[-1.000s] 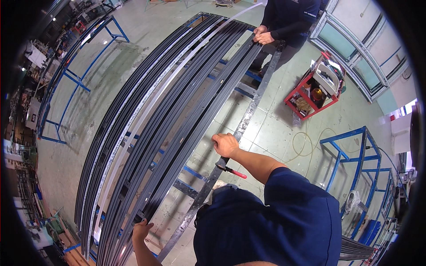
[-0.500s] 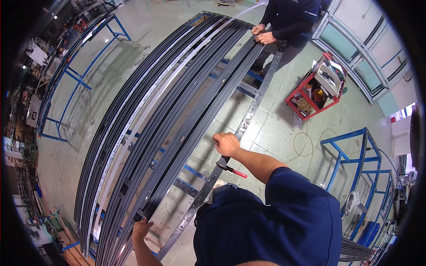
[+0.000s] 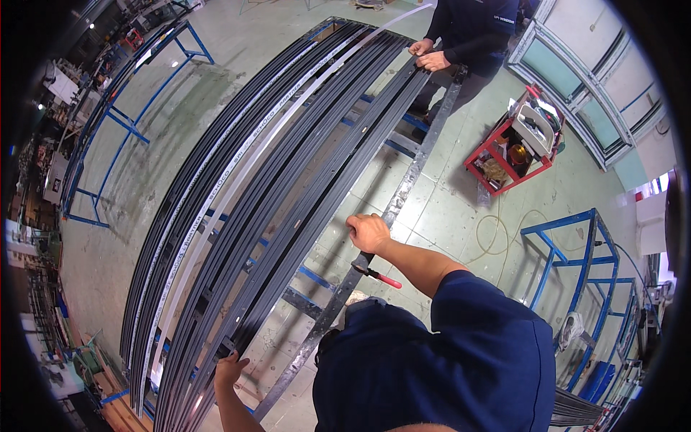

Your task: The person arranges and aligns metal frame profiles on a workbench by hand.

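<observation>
Long dark grey metal profiles lie side by side across a metal work frame. My left hand is closed around the near end of the rightmost profiles, its thumb out to the side. On the right, my right hand is curled into a grip above the frame's worn front rail. Directly beneath it is a black clamp with a red handle, on the rail; my fingers hide its top. At the far end, a co-worker's two hands rest on the same profiles.
A pale strip lies lengthwise over the profiles, its far end raised. A red tool cart stands to the right, with a hose on the floor. Blue metal stands are at right and another blue rack is at left.
The co-worker's hands have shifted very slightly at the far end. My own hands stay where they were.
</observation>
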A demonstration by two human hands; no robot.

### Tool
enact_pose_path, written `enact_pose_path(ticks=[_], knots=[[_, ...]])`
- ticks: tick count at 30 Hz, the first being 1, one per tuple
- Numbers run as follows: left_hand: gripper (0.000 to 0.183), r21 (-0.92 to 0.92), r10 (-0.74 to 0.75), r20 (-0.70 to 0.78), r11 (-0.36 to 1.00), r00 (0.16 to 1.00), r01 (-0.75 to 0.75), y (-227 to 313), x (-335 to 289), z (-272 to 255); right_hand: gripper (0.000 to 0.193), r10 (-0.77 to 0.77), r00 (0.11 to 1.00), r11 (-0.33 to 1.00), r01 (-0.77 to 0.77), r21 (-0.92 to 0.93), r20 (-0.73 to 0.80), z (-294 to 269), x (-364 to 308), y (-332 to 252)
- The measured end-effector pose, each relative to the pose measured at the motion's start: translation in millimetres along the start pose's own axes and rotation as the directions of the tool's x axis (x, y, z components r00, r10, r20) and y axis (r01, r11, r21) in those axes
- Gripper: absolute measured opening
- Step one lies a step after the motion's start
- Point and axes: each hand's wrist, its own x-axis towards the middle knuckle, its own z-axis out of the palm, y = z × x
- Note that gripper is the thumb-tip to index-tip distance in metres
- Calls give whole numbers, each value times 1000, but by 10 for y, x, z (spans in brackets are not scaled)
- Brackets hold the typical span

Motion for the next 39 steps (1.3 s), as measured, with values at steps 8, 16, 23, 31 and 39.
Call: enact_pose_path(ticks=[8,16,23,31,39], knots=[[77,47,-28,14,999,1000,27,150,-113,-69,18,25,999,1000,-24,-9,33,-42,-3,-40],[76,-124,-42,14,991,999,43,118,-19,-27,17,20,999,1000,-19,-17,30,-46,-24,17],[56,12,99,-149,995,984,-98,-193,127,101,16,5,1000,1000,-5,-10,28,-10,3,-28],[65,53,121,-143,992,982,-114,-246,104,120,17,-2,1000,1000,2,-11,20,-22,13,-61],[69,59,86,-119,995,989,-79,-200,71,104,18,4,999,1000,-4,-9,33,-38,-6,-53]])
